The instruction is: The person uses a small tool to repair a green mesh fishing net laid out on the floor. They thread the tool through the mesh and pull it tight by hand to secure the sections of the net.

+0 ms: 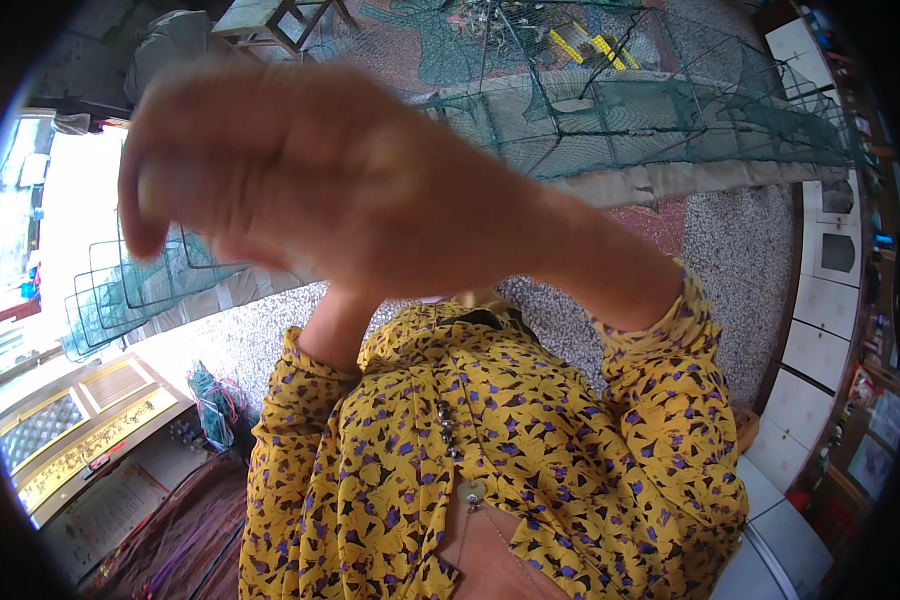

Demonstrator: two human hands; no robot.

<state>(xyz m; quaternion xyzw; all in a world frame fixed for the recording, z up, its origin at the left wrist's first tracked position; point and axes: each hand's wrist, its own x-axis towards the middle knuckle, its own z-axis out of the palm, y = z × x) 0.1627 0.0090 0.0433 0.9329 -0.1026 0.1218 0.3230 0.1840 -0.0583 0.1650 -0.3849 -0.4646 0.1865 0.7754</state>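
My right hand [370,190] is raised close in front of me, blurred, reaching across from the right. Its fingers look curled together toward the left, with the thumb against them; I cannot make out anything held in them. Of my left arm, the wrist [335,325] shows below it, while the left hand and its fingers are hidden behind the right hand. Beyond my hands a long green net trap [630,120] on dark wire frames stretches across the floor. Its other end, with several rectangular wire frames [120,285], lies to the left.
A wooden stool [270,22] stands at the far left. Yellow strips [595,48] lie among netting at the back. White tiled cabinets [820,310] line the right side. At lower left are a wooden panel [120,395] and a bundle of green and red strands [215,405]. Speckled flooring [740,240] shows on the right.
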